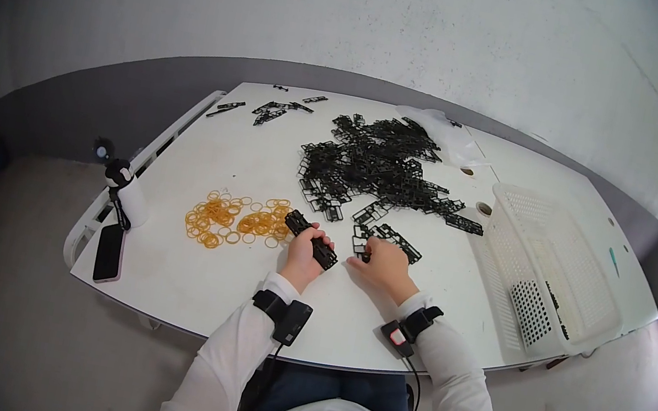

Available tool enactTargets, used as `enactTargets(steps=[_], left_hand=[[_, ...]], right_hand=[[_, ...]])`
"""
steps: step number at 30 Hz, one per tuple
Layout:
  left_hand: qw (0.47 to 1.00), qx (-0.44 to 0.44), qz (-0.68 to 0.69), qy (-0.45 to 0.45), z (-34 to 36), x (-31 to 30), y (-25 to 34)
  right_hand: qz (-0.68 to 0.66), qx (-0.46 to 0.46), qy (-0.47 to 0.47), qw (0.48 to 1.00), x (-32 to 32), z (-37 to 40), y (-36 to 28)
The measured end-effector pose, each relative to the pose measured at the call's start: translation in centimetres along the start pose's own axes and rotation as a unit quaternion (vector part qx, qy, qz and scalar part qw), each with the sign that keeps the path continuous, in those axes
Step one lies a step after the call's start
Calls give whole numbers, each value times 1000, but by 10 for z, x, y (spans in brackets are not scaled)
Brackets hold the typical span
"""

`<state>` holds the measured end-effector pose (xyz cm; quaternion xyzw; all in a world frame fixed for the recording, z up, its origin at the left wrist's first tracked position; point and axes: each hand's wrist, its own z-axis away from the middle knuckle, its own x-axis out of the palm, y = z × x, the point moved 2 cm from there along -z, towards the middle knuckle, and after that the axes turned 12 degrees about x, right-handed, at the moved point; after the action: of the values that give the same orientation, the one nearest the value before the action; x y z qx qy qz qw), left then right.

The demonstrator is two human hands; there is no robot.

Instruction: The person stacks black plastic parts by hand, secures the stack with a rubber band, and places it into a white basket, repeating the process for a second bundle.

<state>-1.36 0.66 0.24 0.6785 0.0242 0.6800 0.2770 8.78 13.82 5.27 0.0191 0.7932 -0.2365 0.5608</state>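
Note:
My left hand point(305, 259) is wrapped round a stack of black plastic frames point(311, 240), held at a slant above the table. To its left lies a loose spread of yellow rubber bands point(239, 221). My right hand point(385, 265) has its fingers pressed down at a few black plastic frames point(398, 241) on the tabletop; its fingertips are partly hidden, so whether it grips one is hard to see. Beyond both hands rises a large heap of black plastic frames point(375, 165).
A white perforated basket point(502, 261) stands at the right. On the left edge are a phone point(109, 253) and a white bottle with a black top point(128, 194). Several loose black frames point(271, 111) lie at the back, with a clear plastic bag point(449, 138) behind the heap.

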Motion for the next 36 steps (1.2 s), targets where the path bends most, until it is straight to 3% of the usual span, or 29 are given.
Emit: enactTargets(steps=[6,10,13,18,21,26,29,30,33,34,36], left_hand=[[1000,-2,-9,-6,-1,-1,-1],[1000,-2,-9,0,-1,-2,-2],[1000,2,-5,3,-2,-2,-1],[1000,8,-15,4,-5,-5,-2],[1000,5,-17,1,-6,-6,-3],[1000,5,-20,12,-2,-4,-3],[1000,9,-23,14,-1,-1,-1],[1000,9,-26,15,-1,-1,-1],[999,9,-33,18,-1,-1,-1],[999,11,-36,16,-2,-2,-1],[999,12,-42,12,-3,-3,-2]], right_hand=[[56,67,32,996,8,-15,18],[73,74,-38,994,4,-26,32],[12,65,58,996,6,-28,43],[-42,4,110,993,-10,-24,40],[-247,17,168,954,-29,-28,37],[-332,8,217,918,-46,-26,29],[-266,-144,244,922,-47,-23,19],[-266,-145,243,921,-47,-22,16],[-318,-39,45,946,-38,-21,10],[-319,-38,45,946,-35,-25,13],[-293,-71,-101,948,-18,-39,19]])
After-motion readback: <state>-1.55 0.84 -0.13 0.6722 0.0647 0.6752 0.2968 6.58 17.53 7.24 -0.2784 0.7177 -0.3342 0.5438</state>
